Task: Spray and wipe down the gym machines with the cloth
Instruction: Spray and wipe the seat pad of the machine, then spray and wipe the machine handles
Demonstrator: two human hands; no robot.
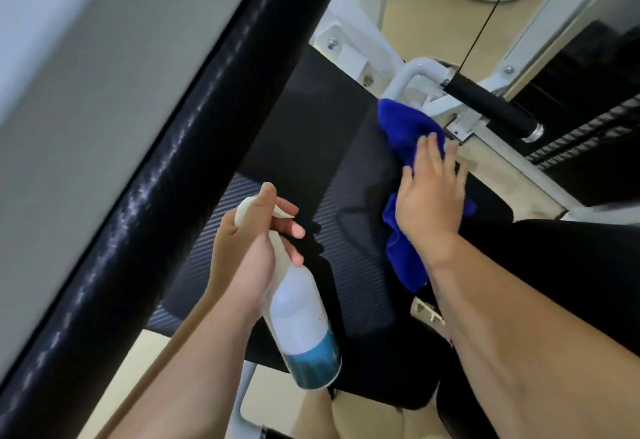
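My left hand grips a white spray bottle by its neck, fingers around the trigger; blue liquid fills its lower end. My right hand lies flat, fingers spread, pressing a blue cloth against the black textured seat pad of the gym machine. The cloth sticks out past my fingertips and below my wrist. A long black padded backrest runs diagonally at the left, its surface streaked with wet marks.
A white metal frame with bolts stands beyond the seat. A black foam grip handle with a chrome end and a thin cable are at the upper right. Beige floor shows below the seat. A grey wall fills the left.
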